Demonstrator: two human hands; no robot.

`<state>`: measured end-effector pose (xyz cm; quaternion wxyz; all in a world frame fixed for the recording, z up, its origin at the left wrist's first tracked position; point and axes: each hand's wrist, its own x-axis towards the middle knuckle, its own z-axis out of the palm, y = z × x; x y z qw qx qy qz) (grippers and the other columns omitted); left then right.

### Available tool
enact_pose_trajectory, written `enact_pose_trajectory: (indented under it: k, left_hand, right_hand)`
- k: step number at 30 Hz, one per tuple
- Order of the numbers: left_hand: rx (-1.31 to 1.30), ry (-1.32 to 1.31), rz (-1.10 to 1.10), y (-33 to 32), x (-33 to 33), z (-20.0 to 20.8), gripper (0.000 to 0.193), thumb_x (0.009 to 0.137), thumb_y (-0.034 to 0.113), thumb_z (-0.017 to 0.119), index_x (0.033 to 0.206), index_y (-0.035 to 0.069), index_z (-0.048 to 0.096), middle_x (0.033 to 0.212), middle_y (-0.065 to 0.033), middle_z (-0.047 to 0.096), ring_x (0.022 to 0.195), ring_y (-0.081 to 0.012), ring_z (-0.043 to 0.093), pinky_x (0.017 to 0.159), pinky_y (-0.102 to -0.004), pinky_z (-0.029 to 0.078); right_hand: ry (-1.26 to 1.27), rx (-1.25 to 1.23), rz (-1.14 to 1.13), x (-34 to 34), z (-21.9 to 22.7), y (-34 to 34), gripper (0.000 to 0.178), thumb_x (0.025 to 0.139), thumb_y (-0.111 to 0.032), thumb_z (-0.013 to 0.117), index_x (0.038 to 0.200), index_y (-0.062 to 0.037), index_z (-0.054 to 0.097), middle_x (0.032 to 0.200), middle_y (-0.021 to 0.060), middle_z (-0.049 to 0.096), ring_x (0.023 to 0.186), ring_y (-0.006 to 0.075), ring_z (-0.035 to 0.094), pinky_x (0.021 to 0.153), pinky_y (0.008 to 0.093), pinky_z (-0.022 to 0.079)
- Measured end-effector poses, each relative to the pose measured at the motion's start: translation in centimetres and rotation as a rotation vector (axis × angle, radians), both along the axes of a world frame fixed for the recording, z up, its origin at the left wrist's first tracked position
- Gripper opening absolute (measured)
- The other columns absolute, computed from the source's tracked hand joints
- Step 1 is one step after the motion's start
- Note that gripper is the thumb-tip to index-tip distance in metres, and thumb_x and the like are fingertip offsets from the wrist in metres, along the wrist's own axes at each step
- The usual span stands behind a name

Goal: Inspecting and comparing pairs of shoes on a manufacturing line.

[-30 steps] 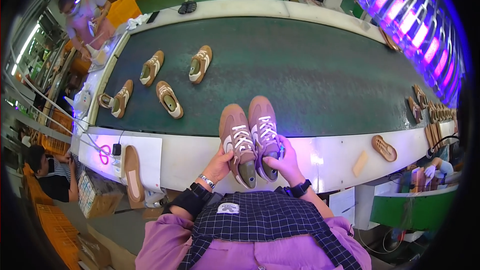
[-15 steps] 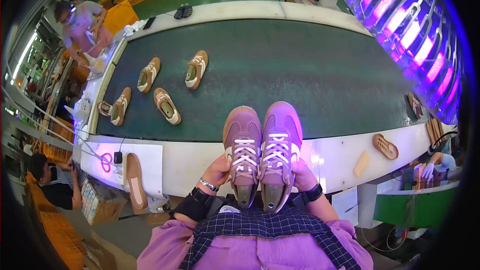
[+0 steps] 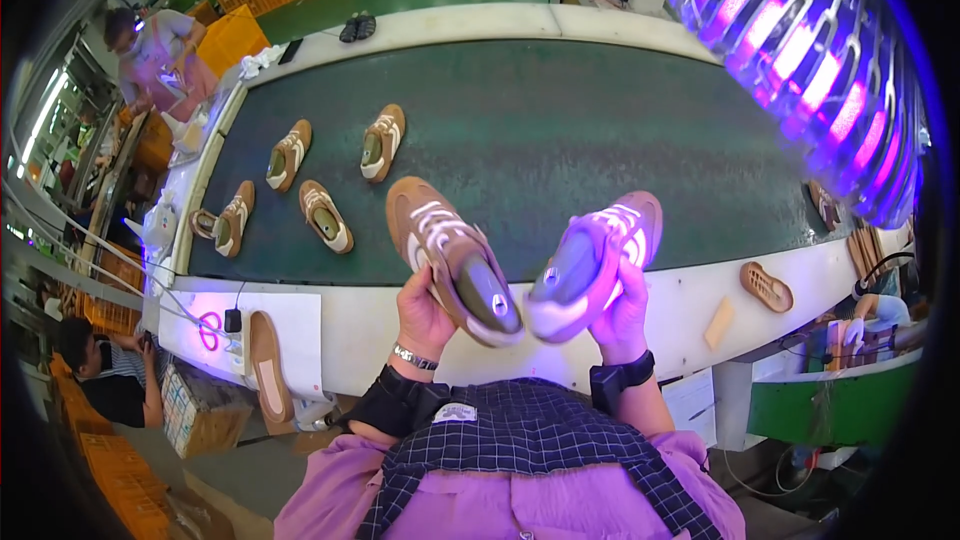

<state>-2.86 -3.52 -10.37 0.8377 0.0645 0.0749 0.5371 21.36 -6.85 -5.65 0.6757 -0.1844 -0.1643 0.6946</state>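
Note:
My left hand (image 3: 424, 315) is closed round the side of a brown sneaker (image 3: 437, 220) with white laces and a dark green last inside. In my right hand (image 3: 622, 315) is a matching sneaker (image 3: 637, 208), which looks purple under the lamp light. Both shoes are held up over the near edge of the green conveyor belt (image 3: 560, 140). Their toes point away from me and spread apart, while the heels almost meet. My thumbs lie along the outer sides; the fingers beneath are mostly hidden.
Several similar sneakers (image 3: 384, 144) lie on the belt's left part. A caged lamp (image 3: 800, 60) glowing purple hangs at upper right. On the white near ledge (image 3: 660, 320) are a brown sole (image 3: 766, 286), a tan block (image 3: 719, 323) and pink-handled scissors (image 3: 209, 331). A co-worker (image 3: 160, 60) stands far left.
The two sneakers were side by side with toes together; now they are raised farther forward and their toes have turned outward. My hands have moved up and forward with them.

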Motion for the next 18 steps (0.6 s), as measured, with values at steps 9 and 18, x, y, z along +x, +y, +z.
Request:
enact_pose_trajectory:
  k: [9, 18]
  left_hand:
    - [-0.261, 0.176, 0.269, -0.8, 0.2, -1.7, 0.044, 0.085, 0.017, 0.060, 0.126, 0.008, 0.047, 0.125, -0.0099, 0.054, 0.116, -0.0255, 0.052, 0.100, -0.0431, 0.043]
    - [-0.346, 0.301, 0.289, -1.5, 0.8, -1.8, 0.047, 0.082, 0.021, 0.063, 0.125, 0.009, 0.047, 0.124, -0.0085, 0.054, 0.115, -0.0256, 0.052, 0.099, -0.0446, 0.044]
  right_hand:
    - [0.002, -0.218, -0.258, -1.1, -2.7, -1.2, 0.052, 0.085, -0.023, 0.062, 0.129, -0.0054, 0.043, 0.122, 0.0089, 0.054, 0.114, 0.0240, 0.053, 0.100, 0.0411, 0.042]
    - [-0.010, -0.294, -0.302, -1.5, -3.7, -1.6, 0.052, 0.086, -0.030, 0.060, 0.131, -0.0097, 0.041, 0.126, 0.0085, 0.052, 0.116, 0.0247, 0.051, 0.098, 0.0435, 0.044]
